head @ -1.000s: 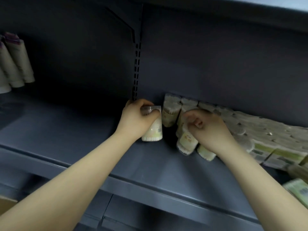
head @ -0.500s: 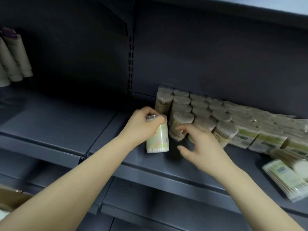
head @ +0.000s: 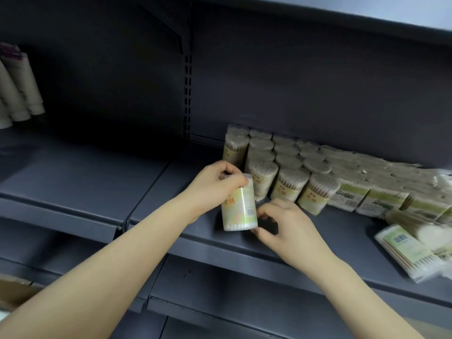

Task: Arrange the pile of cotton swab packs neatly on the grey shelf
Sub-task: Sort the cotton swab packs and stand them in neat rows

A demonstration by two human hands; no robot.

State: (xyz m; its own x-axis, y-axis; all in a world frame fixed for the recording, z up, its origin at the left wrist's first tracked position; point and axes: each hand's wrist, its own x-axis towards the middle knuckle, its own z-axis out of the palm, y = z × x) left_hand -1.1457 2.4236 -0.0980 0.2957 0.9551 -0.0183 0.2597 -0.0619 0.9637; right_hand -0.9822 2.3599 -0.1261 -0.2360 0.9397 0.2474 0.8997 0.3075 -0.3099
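Since half second ago we bring right hand [head: 281, 226] beside tub [head: 238, 206], fingers curled, holding nothing; left hand [head: 215, 189] grips tub top. Rows [head: 276, 162] stand at shelf [head: 318, 243] back; loose packs [head: 411, 250] remain near right front edge.

Both forearms are bare, with no sleeves, rings or watch showing.

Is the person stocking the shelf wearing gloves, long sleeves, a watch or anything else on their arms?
No. The left hand and the right hand are bare, without gloves. Both forearms are uncovered as far as the picture shows, with no sleeve edge in view. No watch, ring, bracelet or marking can be seen on either.
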